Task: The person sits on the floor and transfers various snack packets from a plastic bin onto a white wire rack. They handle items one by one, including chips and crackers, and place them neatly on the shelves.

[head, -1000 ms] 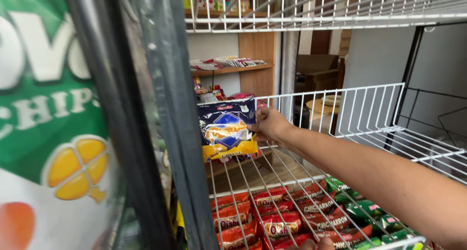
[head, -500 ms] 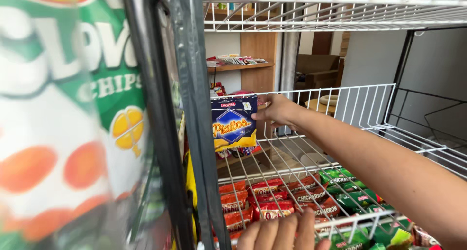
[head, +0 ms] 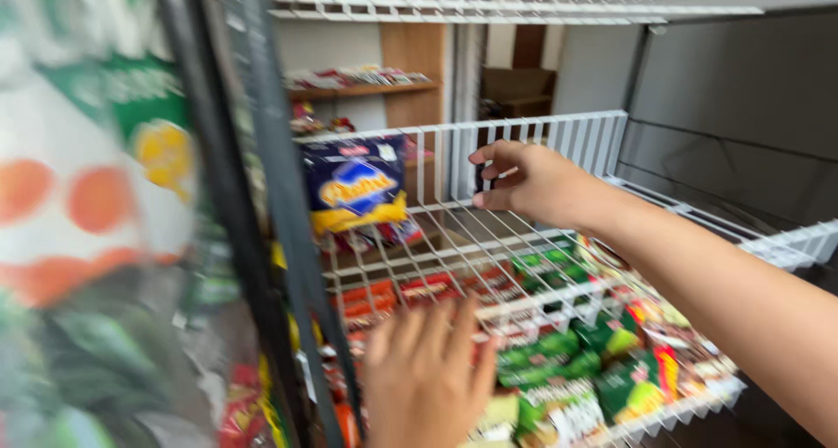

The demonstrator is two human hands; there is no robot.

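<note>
Over a white wire shelf, right hand (head: 532,182) let go and loosely curled, holding nothing.

Just left of that hand, apart from it: blue-and-yellow snack packet (head: 356,184) standing upright at the shelf's left end, close beside the dark upright post (head: 288,239), its back near the low wire rail (head: 524,134). Open wire to the right of the packet, bare as far as the right-hand edge of the wire shelf (head: 698,208); free room overhead up to the next wire rack (head: 524,3). Lower down, left hand (head: 428,378) raised with fingers spread, blurred, empty, in front of the tier below, packed with red packets (head: 384,295) and green packets (head: 559,352) right up to its front lip. Hard against the left edge of view, large blurred green-and-white bag (head: 96,195).
</note>
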